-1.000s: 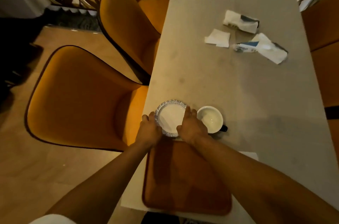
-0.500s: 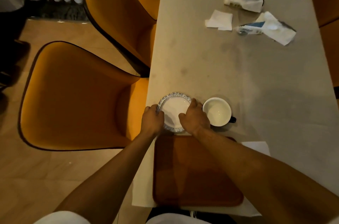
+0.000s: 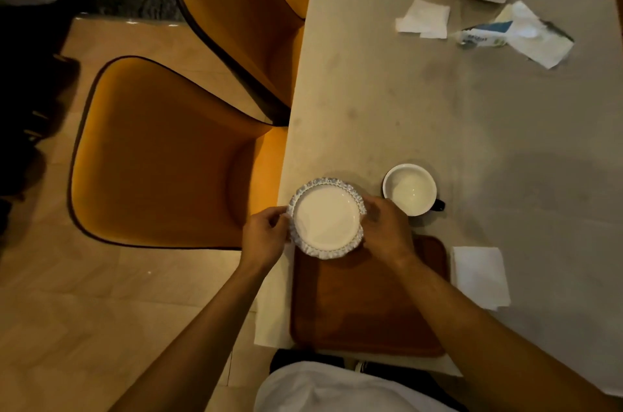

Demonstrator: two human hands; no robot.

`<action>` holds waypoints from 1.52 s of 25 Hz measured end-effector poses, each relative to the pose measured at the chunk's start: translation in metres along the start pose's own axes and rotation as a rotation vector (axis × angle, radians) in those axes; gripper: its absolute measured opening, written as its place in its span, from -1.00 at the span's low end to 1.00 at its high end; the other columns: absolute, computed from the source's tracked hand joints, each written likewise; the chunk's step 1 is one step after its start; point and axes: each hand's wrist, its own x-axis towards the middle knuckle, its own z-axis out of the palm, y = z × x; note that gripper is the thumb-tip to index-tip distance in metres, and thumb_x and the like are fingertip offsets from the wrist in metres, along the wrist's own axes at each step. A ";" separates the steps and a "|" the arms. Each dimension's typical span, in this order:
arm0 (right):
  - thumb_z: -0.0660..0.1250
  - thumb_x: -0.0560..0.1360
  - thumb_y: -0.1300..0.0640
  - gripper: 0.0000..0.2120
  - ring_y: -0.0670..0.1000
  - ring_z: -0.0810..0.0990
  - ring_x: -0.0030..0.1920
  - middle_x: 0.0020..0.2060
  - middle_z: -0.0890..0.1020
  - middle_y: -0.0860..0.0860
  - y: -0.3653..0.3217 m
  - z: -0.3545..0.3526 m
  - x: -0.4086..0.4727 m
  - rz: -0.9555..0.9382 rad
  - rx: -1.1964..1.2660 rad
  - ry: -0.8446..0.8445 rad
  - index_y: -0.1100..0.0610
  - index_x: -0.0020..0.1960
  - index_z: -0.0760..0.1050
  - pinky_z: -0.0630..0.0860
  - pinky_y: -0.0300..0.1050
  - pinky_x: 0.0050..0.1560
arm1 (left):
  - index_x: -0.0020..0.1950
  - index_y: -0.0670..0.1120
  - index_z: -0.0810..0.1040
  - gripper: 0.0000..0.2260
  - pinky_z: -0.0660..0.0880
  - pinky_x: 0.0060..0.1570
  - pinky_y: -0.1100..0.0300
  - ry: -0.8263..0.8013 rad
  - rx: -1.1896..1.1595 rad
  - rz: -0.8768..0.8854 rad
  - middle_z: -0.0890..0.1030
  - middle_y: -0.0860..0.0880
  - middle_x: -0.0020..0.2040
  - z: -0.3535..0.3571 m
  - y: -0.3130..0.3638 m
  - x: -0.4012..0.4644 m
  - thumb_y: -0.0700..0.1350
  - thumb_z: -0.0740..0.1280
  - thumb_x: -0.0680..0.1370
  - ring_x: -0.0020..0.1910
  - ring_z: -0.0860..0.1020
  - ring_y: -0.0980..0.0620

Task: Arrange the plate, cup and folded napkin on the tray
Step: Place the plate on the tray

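The left hand (image 3: pixel 264 236) and the right hand (image 3: pixel 387 229) gripped opposite edges of the small round white plate with a frilled blue-patterned rim (image 3: pixel 326 217), fingers curled onto the rim on each side, so the plate sat squarely between the two palms. The plate's near edge overlapped the far edge of the brown rectangular wooden tray (image 3: pixel 367 303); whether it touched the tray could not be told. Just right of the plate stood the white cup with a dark handle (image 3: pixel 410 189), on the pale table (image 3: pixel 438 101). A folded white napkin (image 3: pixel 480 276) lay beside the tray's right edge.
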 end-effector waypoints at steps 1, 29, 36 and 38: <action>0.29 0.53 0.29 -0.61 0.03 0.61 0.18 0.22 0.63 0.00 0.008 -0.001 -0.008 0.010 0.049 -0.018 0.02 0.30 0.53 0.62 0.14 0.11 | 0.21 -0.13 0.62 -0.79 0.67 -0.20 -0.08 -0.023 0.012 -0.006 0.69 0.02 -0.16 0.000 -0.005 -0.010 -0.14 0.30 0.62 -0.28 0.68 0.06; 0.31 0.58 0.18 -0.70 0.04 0.60 0.07 0.12 0.52 -0.03 0.072 0.030 -0.058 0.118 0.047 -0.122 -0.01 0.28 0.47 0.64 0.19 0.00 | 0.04 -0.10 0.59 -0.91 0.57 -0.26 0.17 -0.160 0.251 -0.112 0.68 -0.01 -0.20 0.011 -0.060 -0.048 -0.17 0.37 0.54 -0.25 0.64 0.05; 0.31 0.57 0.13 -0.68 0.06 0.61 0.03 0.10 0.50 -0.05 0.072 0.033 -0.056 0.135 0.084 -0.100 -0.02 0.31 0.48 0.63 0.21 -0.01 | 0.03 -0.07 0.59 -0.90 0.60 -0.26 0.15 -0.150 0.239 -0.089 0.68 0.02 -0.25 0.010 -0.058 -0.044 -0.18 0.36 0.53 -0.30 0.64 0.07; 0.31 0.56 0.14 -0.67 0.07 0.61 0.00 0.09 0.49 -0.05 0.071 0.034 -0.055 0.135 0.085 -0.100 -0.02 0.31 0.47 0.63 0.21 -0.02 | 0.04 -0.07 0.60 -0.90 0.59 -0.23 0.14 -0.139 0.251 -0.083 0.68 0.02 -0.23 0.010 -0.057 -0.043 -0.17 0.36 0.54 -0.27 0.64 0.07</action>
